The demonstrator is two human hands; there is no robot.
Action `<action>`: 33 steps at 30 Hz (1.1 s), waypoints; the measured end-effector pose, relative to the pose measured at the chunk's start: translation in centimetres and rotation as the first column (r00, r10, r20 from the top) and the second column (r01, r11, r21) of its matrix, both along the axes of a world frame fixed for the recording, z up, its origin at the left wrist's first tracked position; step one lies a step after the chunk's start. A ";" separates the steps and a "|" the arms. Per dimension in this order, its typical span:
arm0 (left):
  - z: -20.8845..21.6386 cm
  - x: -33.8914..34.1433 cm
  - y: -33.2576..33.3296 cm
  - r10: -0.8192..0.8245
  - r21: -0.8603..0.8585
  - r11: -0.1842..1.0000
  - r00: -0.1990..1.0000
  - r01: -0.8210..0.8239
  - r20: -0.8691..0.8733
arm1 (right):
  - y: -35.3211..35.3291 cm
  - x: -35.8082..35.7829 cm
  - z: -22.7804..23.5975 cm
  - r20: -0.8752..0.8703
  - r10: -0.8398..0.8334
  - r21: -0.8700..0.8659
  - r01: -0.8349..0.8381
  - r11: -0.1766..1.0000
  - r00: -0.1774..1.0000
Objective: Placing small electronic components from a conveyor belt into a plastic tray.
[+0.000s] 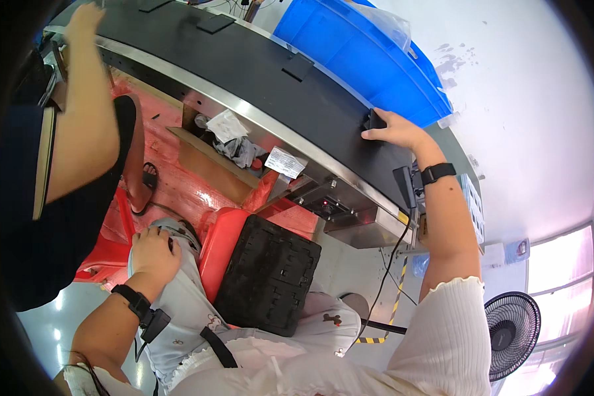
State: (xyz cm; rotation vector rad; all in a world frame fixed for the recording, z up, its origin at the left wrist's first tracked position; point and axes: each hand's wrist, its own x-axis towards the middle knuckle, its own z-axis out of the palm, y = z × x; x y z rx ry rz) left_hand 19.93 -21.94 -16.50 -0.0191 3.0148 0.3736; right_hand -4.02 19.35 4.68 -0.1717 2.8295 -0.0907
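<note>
At the right part of the black conveyor belt [257, 79], my right hand [399, 130] reaches out over the surface. Its thumb and fingers pinch a small black piece [374, 121], partly covered by the hand. My left hand [156, 256] lies on my knee with fingers curled, and a small dark thing [171, 243] shows between thumb and forefinger; its kind is unclear. Farther left on the belt lie flat black rectangular pieces, one in the middle [298, 66] and another beyond it [216, 24]. A black tray-like slab [268, 274] rests on a red stool against my lap.
A large blue crate [356, 53] stands along the belt's far side. At left, a co-worker's arm [86, 125] reaches to the belt. Below the belt are a cardboard box [211, 165] with crumpled wrapping and a metal control box [363, 228]. A black fan [512, 335] stands right.
</note>
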 end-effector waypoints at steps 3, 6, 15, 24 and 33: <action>-0.3 0.1 0.1 -0.010 -0.016 1.000 1.000 0.010 0.003 | -0.8 1.1 2.0 0.096 -0.032 -0.059 0.037 0.998 0.995; -0.2 0.0 0.2 -0.009 -0.013 1.000 1.000 0.009 0.003 | 1.8 1.4 1.2 -0.002 -0.044 -0.029 0.044 0.999 0.999; -0.6 0.4 -0.1 -0.005 -0.007 1.000 1.000 0.005 -0.017 | 6.5 2.8 -0.3 -0.031 -0.212 -0.068 0.209 0.975 0.977; 0.9 -0.1 -0.3 -0.057 0.205 0.976 0.994 0.076 -0.094 | 8.2 8.0 -7.7 -0.478 -0.496 -0.331 0.375 0.866 0.725; 19.4 -12.6 12.7 -0.467 0.193 0.614 0.549 0.766 -0.693 | 12.4 10.1 -8.2 0.279 -0.827 -0.891 0.453 -0.032 0.489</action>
